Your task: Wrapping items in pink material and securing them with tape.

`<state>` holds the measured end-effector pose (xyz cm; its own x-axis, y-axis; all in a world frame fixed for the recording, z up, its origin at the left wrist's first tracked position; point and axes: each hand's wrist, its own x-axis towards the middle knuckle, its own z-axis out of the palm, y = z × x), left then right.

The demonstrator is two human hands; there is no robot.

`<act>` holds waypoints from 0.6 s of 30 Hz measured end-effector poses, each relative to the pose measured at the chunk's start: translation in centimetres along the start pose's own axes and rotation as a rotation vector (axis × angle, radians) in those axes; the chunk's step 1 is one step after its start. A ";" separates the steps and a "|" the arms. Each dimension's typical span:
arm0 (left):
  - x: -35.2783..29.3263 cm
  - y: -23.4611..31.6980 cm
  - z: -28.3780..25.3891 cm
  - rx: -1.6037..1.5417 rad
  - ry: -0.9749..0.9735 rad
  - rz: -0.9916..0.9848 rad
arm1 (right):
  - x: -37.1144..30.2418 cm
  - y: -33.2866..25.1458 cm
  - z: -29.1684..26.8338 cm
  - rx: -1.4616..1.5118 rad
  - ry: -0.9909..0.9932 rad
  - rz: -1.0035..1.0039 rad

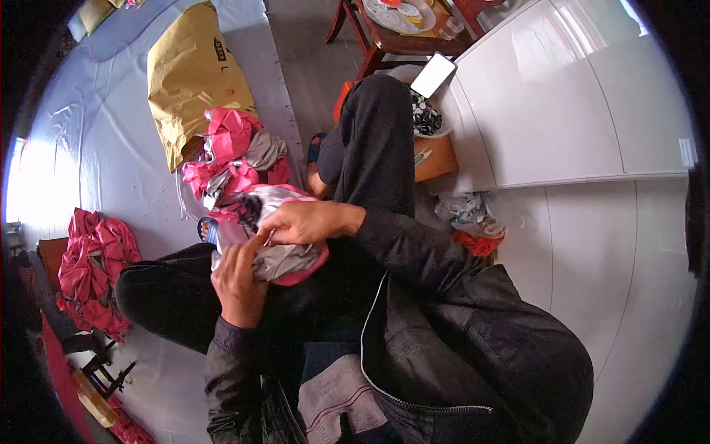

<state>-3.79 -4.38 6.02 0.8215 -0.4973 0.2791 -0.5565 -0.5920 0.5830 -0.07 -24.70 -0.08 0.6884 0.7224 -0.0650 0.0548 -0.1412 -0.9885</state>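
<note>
Across my lap lies a pink-and-grey fabric piece [296,260], apparently a garment, its grey lining side turned up. My left hand [240,280] grips its grey cloth from the left, fingers bent over a fold. From the right, my right hand [307,222] reaches over it, thumb and fingers pinched on the cloth close to the left fingertips. Whether a small tool is in that pinch is too small to tell. Beyond my hands, more crumpled pink and grey cloth [233,140] spills beside the mouth of a large yellow-brown sack [196,74].
Another pink garment heap [96,270] sits at the far left. At right, a phone [433,75] with a lit screen leans by a bowl of black and white small pieces [425,118], above small snips [421,157]. A wooden chair [403,44] holds dishes. White panels [547,111] line the right.
</note>
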 end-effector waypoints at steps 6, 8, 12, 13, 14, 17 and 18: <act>0.4 -0.6 -0.1 -0.017 0.193 0.017 | -0.7 -2.0 3.6 0.066 0.237 -0.028; 0.2 -0.4 0.1 -0.104 0.163 -0.005 | -0.9 -2.9 4.1 -0.092 0.379 -0.004; -0.5 -1.3 1.1 -0.160 0.183 -0.066 | -0.8 -2.2 4.0 0.058 0.357 0.084; -0.6 -1.4 1.3 -0.162 0.181 -0.064 | -0.8 -2.0 4.1 0.057 0.360 0.085; -0.7 -1.5 1.3 -0.182 0.175 -0.085 | -0.7 -1.9 4.3 0.055 0.363 0.080; -1.2 -2.0 1.7 -0.225 0.161 -0.129 | -0.6 -1.7 4.5 0.050 0.369 0.071; -1.5 -2.4 1.9 -0.217 0.156 -0.140 | -0.6 -1.7 4.4 0.052 0.370 0.052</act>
<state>-3.96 -3.42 2.72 0.9069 -0.3067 0.2889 -0.4107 -0.4899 0.7690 -3.76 -21.90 1.00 0.9045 0.4204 -0.0711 -0.0177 -0.1296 -0.9914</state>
